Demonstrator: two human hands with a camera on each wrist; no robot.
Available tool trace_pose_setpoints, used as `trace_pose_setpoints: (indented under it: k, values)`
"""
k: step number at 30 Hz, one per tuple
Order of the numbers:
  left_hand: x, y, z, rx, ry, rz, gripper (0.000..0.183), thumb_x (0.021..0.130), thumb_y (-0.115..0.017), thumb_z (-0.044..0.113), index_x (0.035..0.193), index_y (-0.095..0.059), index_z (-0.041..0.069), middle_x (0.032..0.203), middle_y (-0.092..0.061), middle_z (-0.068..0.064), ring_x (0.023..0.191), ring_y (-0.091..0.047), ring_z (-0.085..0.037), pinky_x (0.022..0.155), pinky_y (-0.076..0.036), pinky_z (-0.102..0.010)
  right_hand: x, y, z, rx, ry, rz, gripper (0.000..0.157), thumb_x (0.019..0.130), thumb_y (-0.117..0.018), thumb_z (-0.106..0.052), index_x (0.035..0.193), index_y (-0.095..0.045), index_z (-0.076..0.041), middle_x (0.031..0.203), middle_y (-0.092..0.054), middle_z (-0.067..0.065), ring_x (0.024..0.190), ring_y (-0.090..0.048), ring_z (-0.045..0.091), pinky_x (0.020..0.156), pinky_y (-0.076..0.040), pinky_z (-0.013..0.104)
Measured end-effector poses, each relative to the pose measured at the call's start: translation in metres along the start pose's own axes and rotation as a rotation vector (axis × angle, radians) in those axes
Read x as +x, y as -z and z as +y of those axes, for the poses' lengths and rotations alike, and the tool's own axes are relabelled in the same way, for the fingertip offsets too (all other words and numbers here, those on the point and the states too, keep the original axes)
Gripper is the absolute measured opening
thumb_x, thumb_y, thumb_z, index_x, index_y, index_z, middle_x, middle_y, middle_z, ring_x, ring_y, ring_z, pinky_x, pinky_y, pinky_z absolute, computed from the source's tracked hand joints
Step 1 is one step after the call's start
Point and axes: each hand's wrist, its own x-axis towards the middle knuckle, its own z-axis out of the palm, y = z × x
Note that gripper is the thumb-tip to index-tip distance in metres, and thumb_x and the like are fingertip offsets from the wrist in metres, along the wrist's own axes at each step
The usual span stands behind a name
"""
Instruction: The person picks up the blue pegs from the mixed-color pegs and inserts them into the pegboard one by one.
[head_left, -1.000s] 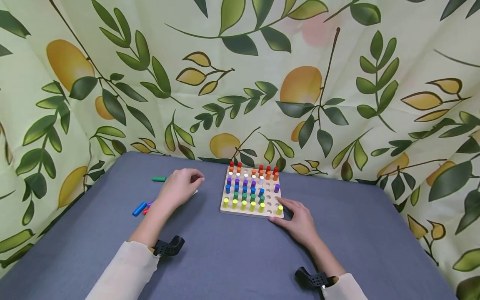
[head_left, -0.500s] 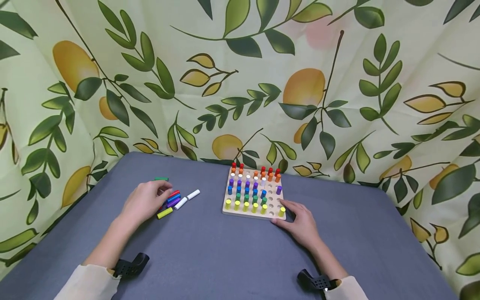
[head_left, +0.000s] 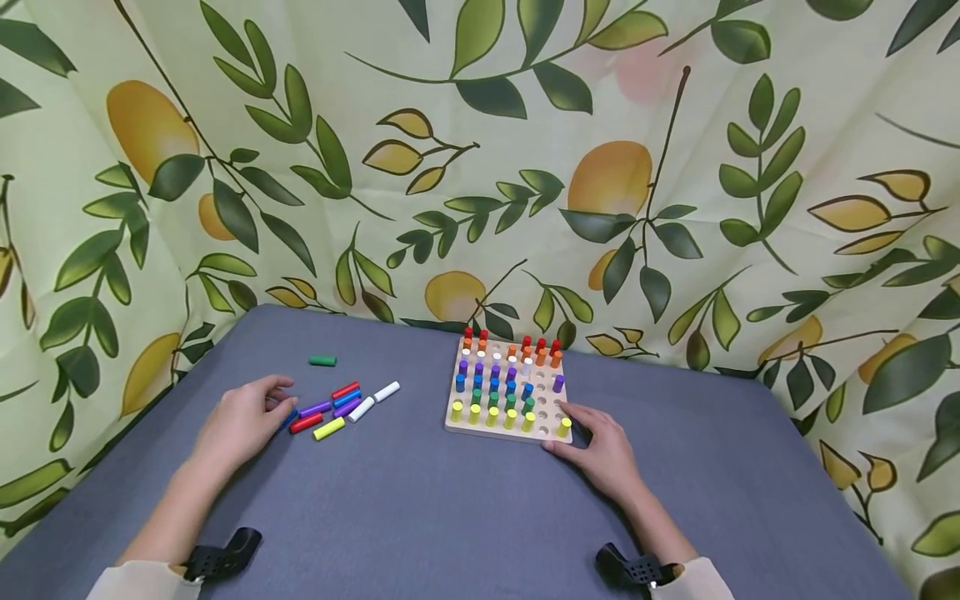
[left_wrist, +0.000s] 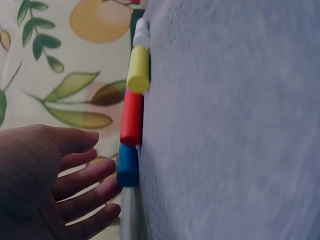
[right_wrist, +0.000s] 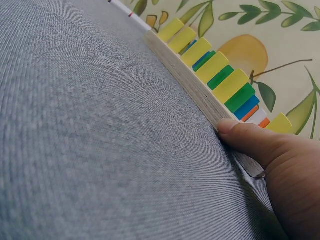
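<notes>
My left hand [head_left: 243,421] is at the left of the table, its fingers loosely bent and its fingertips beside a blue peg [left_wrist: 128,167]. In the left wrist view the thumb and fingers are spread apart, with nothing held between them. A red peg [head_left: 306,423], a purple peg [head_left: 315,409] and a yellow peg [head_left: 329,428] lie just right of that hand. My right hand [head_left: 600,446] holds the near right corner of a wooden pegboard [head_left: 495,432], thumb pressed on its front edge [right_wrist: 200,100]. Rows of coloured pegs stand in the board, with several bare holes toward its right side.
More loose pegs lie in the cluster, including a white peg [head_left: 387,392] at its right end. A green peg [head_left: 322,361] lies apart, farther back. Behind the grey-blue table [head_left: 450,517] hangs a leaf-patterned curtain [head_left: 510,217].
My left hand has drawn back leftward over the loose pegs to the blue one, uncovering the cluster. My right hand stays at the pegboard's corner.
</notes>
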Motion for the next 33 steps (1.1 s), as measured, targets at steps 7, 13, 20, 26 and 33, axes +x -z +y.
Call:
trace_pose_setpoints:
  k: [7, 13, 20, 26, 33]
  values:
    - [-0.001, 0.002, -0.014, 0.002, 0.028, 0.021, 0.031, 0.095, -0.066, 0.019, 0.118, -0.069, -0.002, 0.102, -0.074, -0.019, 0.087, -0.068, -0.029, 0.073, -0.055, -0.049, -0.001, 0.001, 0.001, 0.003, 0.002, 0.009, 0.072, 0.081, -0.083, -0.045, 0.143, -0.059, -0.016, 0.146, -0.058, 0.015, 0.14, -0.047, 0.039, 0.114, -0.034, 0.065]
    - [0.0, 0.003, -0.021, -0.001, 0.065, -0.055, 0.038, 0.094, -0.069, 0.026, 0.119, -0.067, -0.003, 0.084, -0.071, -0.007, 0.073, -0.06, -0.017, 0.062, -0.043, -0.032, -0.001, 0.001, 0.0, -0.006, 0.019, 0.016, 0.072, 0.081, -0.083, -0.045, 0.142, -0.06, -0.015, 0.145, -0.059, 0.015, 0.138, -0.048, 0.04, 0.113, -0.034, 0.065]
    - [0.0, 0.006, -0.025, -0.026, 0.054, -0.123, 0.039, 0.094, -0.071, 0.032, 0.112, -0.068, -0.003, 0.075, -0.062, 0.001, 0.069, -0.05, -0.014, 0.06, -0.035, -0.028, 0.001, -0.001, -0.001, -0.006, 0.003, 0.009, 0.073, 0.081, -0.083, -0.046, 0.143, -0.059, -0.017, 0.146, -0.059, 0.014, 0.14, -0.047, 0.038, 0.114, -0.033, 0.064]
    - [0.001, 0.006, -0.023, 0.0, 0.049, -0.153, 0.034, 0.094, -0.07, 0.031, 0.11, -0.071, 0.0, 0.076, -0.062, 0.001, 0.069, -0.049, -0.014, 0.059, -0.034, -0.028, 0.001, 0.0, -0.002, -0.004, 0.003, 0.005, 0.073, 0.081, -0.083, -0.046, 0.143, -0.059, -0.017, 0.146, -0.058, 0.014, 0.14, -0.047, 0.038, 0.114, -0.033, 0.064]
    - [0.002, 0.003, -0.019, 0.045, 0.034, -0.137, 0.029, 0.093, -0.07, 0.026, 0.109, -0.073, 0.002, 0.079, -0.063, -0.001, 0.071, -0.051, -0.015, 0.061, -0.036, -0.03, 0.0, 0.0, -0.002, -0.011, 0.007, 0.011, 0.072, 0.08, -0.083, -0.046, 0.142, -0.059, -0.017, 0.146, -0.059, 0.013, 0.139, -0.048, 0.038, 0.114, -0.034, 0.064]
